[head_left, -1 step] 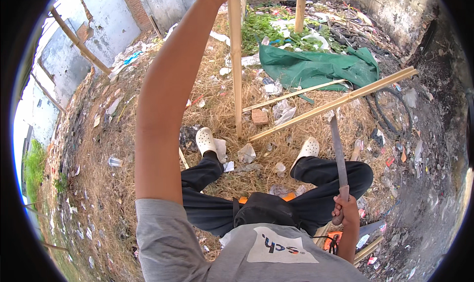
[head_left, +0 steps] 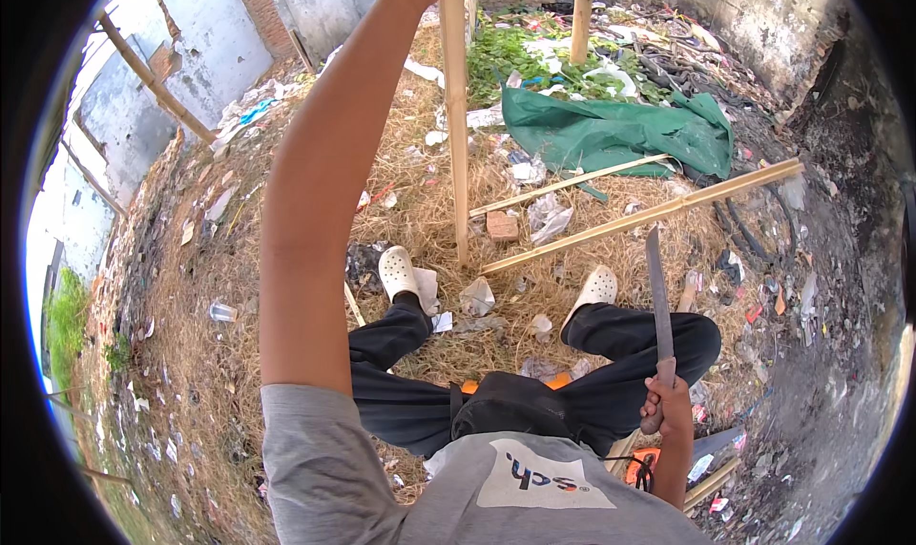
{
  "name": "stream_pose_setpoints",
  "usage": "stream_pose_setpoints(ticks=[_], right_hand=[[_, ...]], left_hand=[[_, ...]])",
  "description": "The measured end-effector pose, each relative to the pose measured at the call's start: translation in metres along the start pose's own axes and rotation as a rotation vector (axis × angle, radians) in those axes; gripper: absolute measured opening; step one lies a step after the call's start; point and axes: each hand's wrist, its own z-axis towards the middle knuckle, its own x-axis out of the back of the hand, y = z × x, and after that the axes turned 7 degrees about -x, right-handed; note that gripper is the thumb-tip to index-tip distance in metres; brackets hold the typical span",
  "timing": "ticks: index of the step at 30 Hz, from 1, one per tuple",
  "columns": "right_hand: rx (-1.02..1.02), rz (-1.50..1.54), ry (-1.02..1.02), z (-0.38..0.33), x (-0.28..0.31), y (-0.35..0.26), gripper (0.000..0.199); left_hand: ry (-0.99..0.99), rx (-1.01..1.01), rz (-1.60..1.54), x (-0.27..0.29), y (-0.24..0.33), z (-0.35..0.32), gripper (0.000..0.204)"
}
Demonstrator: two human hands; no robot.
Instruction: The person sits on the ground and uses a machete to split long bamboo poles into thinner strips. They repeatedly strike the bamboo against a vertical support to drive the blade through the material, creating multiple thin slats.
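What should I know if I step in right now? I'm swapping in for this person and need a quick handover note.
Right hand: gripped around the handle of a long blade, blade pointing up and away over the right knee.
Left hand: raised out of the top of the frame beside the upright bamboo pole; whether it grips the pole cannot be seen.
The pole stands in the straw between the white clogs. Two more poles lie on the ground ahead, near a green tarp.
No cut on the upright pole is visible; blade and pole are apart.
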Motion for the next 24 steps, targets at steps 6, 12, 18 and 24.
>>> stream_pose_setpoints(ticks=[6, 12, 18, 24], right_hand=[[0.108, 0.051, 0.039, 0.015, -0.013, -0.013, 0.017], [0.439, -0.138, 0.087, -0.007, -0.053, -0.053, 0.014], [0.886, -0.145, -0.218, -0.067, -0.121, -0.135, 0.02], [1.111, -0.345, -0.276, -0.103, -0.187, -0.191, 0.032]], left_hand=[[0.001, 0.046, -0.205, 0.01, 0.042, 0.006, 0.051], [-0.305, 0.149, -0.654, 0.027, 0.048, 0.001, 0.086], [-0.061, 0.173, -0.479, -0.011, 0.04, -0.055, 0.093], [-0.112, 0.187, -0.437, -0.028, 0.06, -0.065, 0.09]])
